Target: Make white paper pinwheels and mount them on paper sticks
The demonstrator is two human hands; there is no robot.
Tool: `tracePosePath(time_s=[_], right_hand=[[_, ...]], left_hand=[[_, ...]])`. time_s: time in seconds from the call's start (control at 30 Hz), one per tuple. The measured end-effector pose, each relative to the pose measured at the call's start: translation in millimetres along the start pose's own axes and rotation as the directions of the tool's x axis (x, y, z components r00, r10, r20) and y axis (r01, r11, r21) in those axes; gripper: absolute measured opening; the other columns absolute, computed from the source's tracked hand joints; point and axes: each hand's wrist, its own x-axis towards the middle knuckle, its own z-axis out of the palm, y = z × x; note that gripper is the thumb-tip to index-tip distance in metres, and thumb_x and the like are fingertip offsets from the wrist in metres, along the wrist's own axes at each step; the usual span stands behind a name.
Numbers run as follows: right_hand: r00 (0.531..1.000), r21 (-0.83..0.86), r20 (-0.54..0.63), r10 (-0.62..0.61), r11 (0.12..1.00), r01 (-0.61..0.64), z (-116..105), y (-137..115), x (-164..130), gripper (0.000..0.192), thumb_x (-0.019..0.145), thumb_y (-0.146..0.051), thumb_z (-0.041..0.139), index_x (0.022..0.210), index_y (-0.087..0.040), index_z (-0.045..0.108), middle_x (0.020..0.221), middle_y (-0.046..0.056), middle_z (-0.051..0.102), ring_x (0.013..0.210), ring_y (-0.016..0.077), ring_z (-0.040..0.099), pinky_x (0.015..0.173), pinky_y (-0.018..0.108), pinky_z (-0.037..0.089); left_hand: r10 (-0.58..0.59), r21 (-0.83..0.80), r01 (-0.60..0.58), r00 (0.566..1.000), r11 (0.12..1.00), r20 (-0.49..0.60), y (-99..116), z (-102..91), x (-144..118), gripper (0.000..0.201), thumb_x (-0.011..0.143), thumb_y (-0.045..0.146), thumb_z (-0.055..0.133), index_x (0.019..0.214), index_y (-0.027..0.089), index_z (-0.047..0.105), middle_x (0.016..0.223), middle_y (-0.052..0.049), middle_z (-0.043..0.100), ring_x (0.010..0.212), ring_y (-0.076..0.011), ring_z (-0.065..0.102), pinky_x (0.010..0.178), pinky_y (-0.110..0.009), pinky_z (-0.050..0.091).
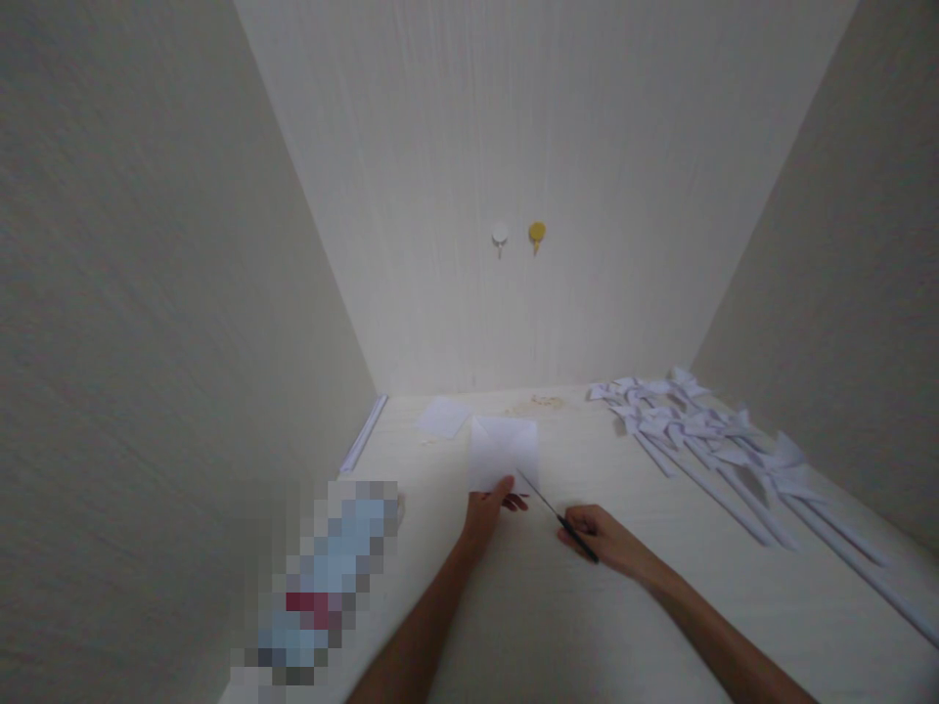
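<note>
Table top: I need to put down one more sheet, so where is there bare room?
Bare: the near table between the two forearms, and the strip between the right hand and the paper pinwheels. Crowded: the right edge with pinwheels, and the back, where the held sheet and small paper lie.

Pale walls (147,244) enclose a cream table (587,636) on three sides.

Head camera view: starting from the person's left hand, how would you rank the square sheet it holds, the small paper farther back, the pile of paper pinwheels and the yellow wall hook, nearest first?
From the left hand:
1. Square sheet, pinched in its fingers.
2. Small paper, behind and slightly left on the table.
3. Paper pinwheels, far right of the table.
4. Yellow wall hook, up on the back wall.
</note>
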Motion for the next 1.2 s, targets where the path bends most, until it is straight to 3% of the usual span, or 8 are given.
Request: tracePosePath(time_s=[0.7, 1.2], right_hand=[[1.000, 0.066, 0.017, 0.020, 0.998, -0.021, 0.7, 0.5, -0.4, 0.036, 0.068, -0.040, 0.051, 0.047, -0.018, 0.030, 0.041, -0.008, 0.028, 0.037, 0.0044, 0.026, 0.036, 0.018, 0.019], [1.000, 0.065, 0.012, 0.029, 0.997, -0.030, 1.2, 1.8, -0.2, 0.035, 0.067, -0.040, 0.053, 0.047, -0.018, 0.034, 0.040, -0.008, 0.032, 0.037, 0.0045, 0.029, 0.035, 0.018, 0.021]], left_hand=[[-0.040, -0.006, 0.040, 0.999, 0.999, 0.010, -0.5, 0.4, 1.2, 0.033, 0.065, 0.036, 0.049, 0.044, 0.012, 0.058, 0.042, -0.003, 0.059, 0.041, -0.0111, 0.051, 0.049, -0.023, 0.041], [-0.030, 0.005, 0.030, 0.997, 1.000, 0.074, 4.6, 2.0, -4.4, 0.031, 0.066, 0.035, 0.048, 0.051, 0.011, 0.060, 0.049, -0.005, 0.062, 0.044, -0.0124, 0.054, 0.050, -0.023, 0.041]])
